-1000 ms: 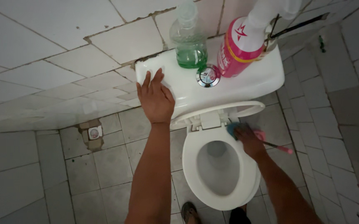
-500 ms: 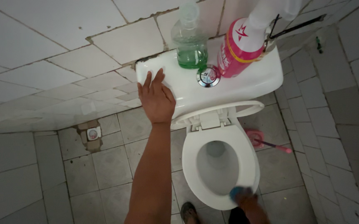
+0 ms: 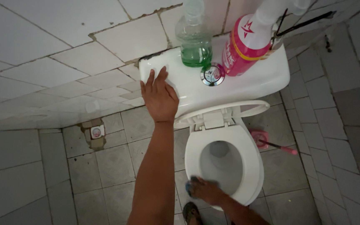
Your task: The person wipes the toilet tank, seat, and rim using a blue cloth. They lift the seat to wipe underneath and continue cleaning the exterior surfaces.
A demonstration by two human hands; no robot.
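The right hand (image 3: 205, 190) has its grip pressed on a blue sponge (image 3: 189, 186) at the front-left rim of the white toilet seat (image 3: 253, 158). The left hand (image 3: 159, 98) lies flat, fingers spread, on the cistern lid (image 3: 255, 79), beside a green bottle (image 3: 194, 41) and a pink bottle (image 3: 246, 46).

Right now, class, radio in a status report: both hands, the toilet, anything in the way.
Left hand flat on cistern lid. Right hand presses blue cloth on toilet seat front-left rim. Nothing blocking.
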